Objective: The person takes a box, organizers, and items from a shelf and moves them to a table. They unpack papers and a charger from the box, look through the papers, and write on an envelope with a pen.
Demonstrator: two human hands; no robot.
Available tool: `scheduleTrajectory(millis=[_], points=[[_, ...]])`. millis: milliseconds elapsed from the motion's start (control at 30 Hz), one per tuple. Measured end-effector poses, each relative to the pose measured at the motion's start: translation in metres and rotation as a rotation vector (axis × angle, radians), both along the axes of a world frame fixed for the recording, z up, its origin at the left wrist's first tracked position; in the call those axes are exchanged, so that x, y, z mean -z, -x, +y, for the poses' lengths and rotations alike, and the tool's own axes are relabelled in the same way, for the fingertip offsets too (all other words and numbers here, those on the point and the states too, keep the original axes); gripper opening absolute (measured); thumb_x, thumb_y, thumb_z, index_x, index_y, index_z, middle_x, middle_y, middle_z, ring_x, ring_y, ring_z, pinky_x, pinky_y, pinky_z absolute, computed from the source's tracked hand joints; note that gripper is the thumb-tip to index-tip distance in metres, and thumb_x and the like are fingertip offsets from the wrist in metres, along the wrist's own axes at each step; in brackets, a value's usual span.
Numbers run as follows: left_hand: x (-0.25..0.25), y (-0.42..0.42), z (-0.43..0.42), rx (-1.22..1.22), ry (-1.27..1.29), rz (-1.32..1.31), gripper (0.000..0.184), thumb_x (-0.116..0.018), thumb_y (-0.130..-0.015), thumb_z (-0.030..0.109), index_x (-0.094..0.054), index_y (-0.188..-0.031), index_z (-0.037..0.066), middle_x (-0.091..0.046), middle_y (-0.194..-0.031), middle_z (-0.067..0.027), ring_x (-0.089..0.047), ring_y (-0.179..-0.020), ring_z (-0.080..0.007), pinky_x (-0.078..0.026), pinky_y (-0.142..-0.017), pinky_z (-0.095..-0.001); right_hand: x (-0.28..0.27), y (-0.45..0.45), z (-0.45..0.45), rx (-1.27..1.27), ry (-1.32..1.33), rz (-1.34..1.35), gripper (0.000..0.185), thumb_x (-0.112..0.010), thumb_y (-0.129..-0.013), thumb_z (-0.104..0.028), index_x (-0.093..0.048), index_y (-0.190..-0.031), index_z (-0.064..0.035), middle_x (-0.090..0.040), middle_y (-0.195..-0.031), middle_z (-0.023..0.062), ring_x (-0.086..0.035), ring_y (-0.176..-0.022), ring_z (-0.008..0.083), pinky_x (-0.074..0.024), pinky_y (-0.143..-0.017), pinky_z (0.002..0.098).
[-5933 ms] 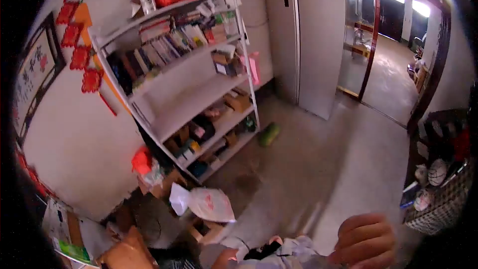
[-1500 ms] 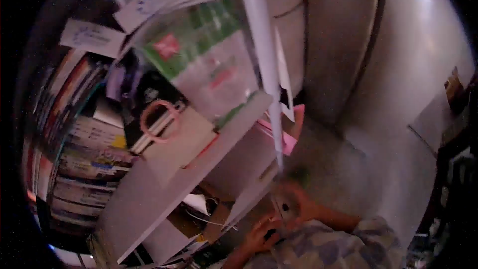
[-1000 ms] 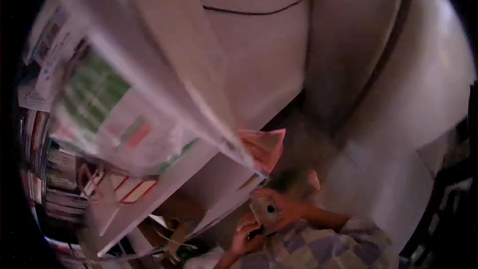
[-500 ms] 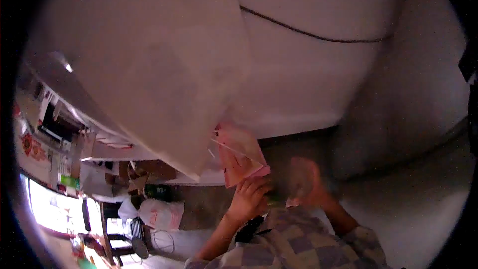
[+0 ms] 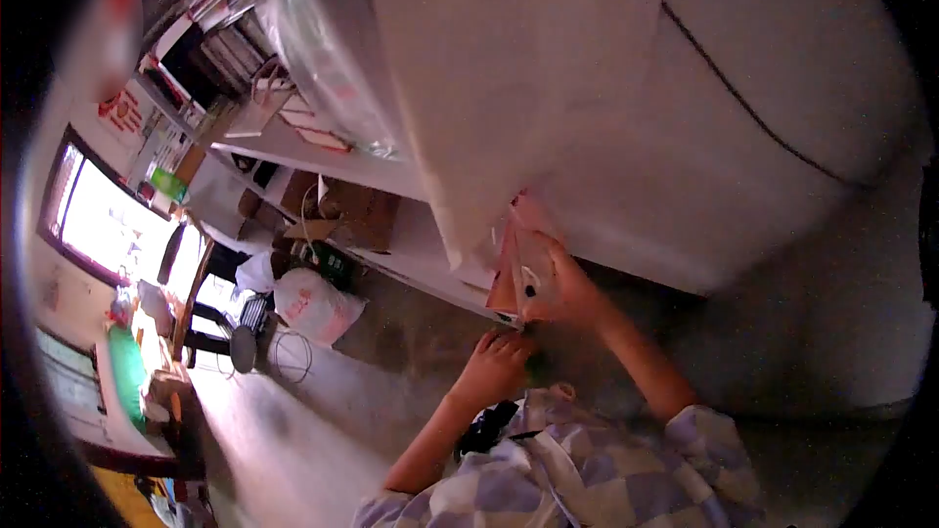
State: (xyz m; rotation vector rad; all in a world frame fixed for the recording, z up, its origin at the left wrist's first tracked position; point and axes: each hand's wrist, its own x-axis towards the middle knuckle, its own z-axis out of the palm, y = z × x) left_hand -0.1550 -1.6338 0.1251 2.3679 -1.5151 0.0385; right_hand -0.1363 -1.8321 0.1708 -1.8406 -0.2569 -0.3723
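Pouch (image 5: 501,286), pink and slim from this angle, sits at the lower edge of the pale panel (image 5: 528,88) on the shelf's side, its long axis running up and down my view with the top leaning slightly right. Of my two hands, the right hand (image 5: 565,286) is nearer, level with the pouch and on its right. Its fingers are clamped on a pale flat thing (image 5: 533,277) with a dark round spot, which overlaps the pouch's right edge as I see it; whether that thing is inside or only in front, I can't tell. The left hand (image 5: 494,369) is below, just beside the pouch's bottom end, fingers bent and close together; I can't make out whether they touch or hold anything. From the left fingers, then, the pouch lies straight up; from the right, it lies leftward.
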Motion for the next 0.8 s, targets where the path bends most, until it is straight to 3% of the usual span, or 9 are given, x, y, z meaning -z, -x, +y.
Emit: scheduleTrajectory(millis=[100, 200, 300, 433, 533, 700, 800], points=[[0.014, 0.004, 0.008, 0.029, -0.118, 0.154, 0.042, -0.05, -0.079, 0.024, -0.043, -0.12, 0.014, -0.051, -0.112, -0.0062, -0.046, -0.104, -0.0262, -0.03, -0.093, -0.0428, -0.003, -0.012, 0.006, 0.111, 0.189, 0.132, 0.086, -0.074, -0.054, -0.022, -0.027, -0.123, -0.0017, -0.038, -0.12, 0.0172, -0.036, -0.113, 0.0321, -0.0257, -0.096, 0.0391], [0.019, 0.008, 0.016, -0.034, -0.238, 0.21, 0.041, -0.05, -0.079, 0.025, -0.044, -0.119, 0.014, -0.052, -0.11, -0.006, -0.047, -0.103, -0.0258, -0.033, -0.091, -0.0423, 0.023, -0.024, 0.006, 0.28, 0.469, 0.054, 0.088, -0.075, -0.051, -0.025, -0.028, -0.123, -0.0032, -0.04, -0.117, 0.0185, -0.039, -0.11, 0.0324, -0.0291, -0.091, 0.0423], [0.023, 0.013, 0.027, -0.124, -0.076, 0.233, 0.032, -0.052, -0.07, 0.018, -0.055, -0.101, 0.011, -0.058, -0.098, -0.0081, -0.054, -0.092, -0.0254, -0.038, -0.084, -0.0369, 0.042, -0.026, 0.007, 0.363, 0.649, 0.034, 0.087, -0.075, -0.05, -0.025, -0.03, -0.122, -0.0046, -0.043, -0.114, 0.0176, -0.042, -0.105, 0.0316, -0.0308, -0.086, 0.0437], [0.04, 0.01, 0.044, -0.098, -0.155, 0.209, 0.033, -0.053, -0.072, 0.021, -0.054, -0.103, 0.012, -0.057, -0.098, -0.0092, -0.054, -0.091, -0.026, -0.04, -0.081, -0.0378, 0.042, -0.027, 0.01, 0.414, 0.775, 0.057, 0.086, -0.075, -0.048, -0.026, -0.032, -0.12, -0.0055, -0.044, -0.113, 0.016, -0.043, -0.104, 0.0305, -0.0304, -0.086, 0.0433], [0.053, 0.002, 0.055, -0.11, -0.158, 0.247, 0.033, -0.052, -0.073, 0.022, -0.053, -0.104, 0.012, -0.057, -0.097, -0.0094, -0.054, -0.091, -0.026, -0.04, -0.079, -0.0386, 0.057, -0.025, 0.007, 0.354, 0.834, 0.087, 0.079, -0.072, -0.053, -0.019, -0.033, -0.119, -0.0047, -0.045, -0.112, 0.0163, -0.043, -0.105, 0.0305, -0.0302, -0.086, 0.043], [0.049, -0.013, 0.078, -0.139, -0.257, 0.326, 0.031, -0.052, -0.073, 0.02, -0.052, -0.103, 0.012, -0.058, -0.092, -0.0083, -0.055, -0.087, -0.0252, -0.041, -0.074, -0.0386, 0.074, -0.012, 0.016, 0.35, 0.669, -0.018, 0.061, -0.06, -0.064, -0.004, -0.033, -0.119, -0.0037, -0.045, -0.111, 0.0159, -0.042, -0.104, 0.0307, -0.0293, -0.089, 0.0439], [0.06, -0.03, 0.11, -0.149, -0.064, 0.301, 0.025, -0.051, -0.073, 0.017, -0.053, -0.097, 0.01, -0.059, -0.088, -0.0089, -0.056, -0.082, -0.0261, -0.042, -0.071, -0.0384, 0.08, -0.007, 0.025, 0.454, 0.448, 0.021, 0.043, -0.054, -0.069, -0.001, -0.04, -0.11, -0.0023, -0.048, -0.104, 0.0136, -0.045, -0.1, 0.0289, -0.0315, -0.089, 0.0423]])
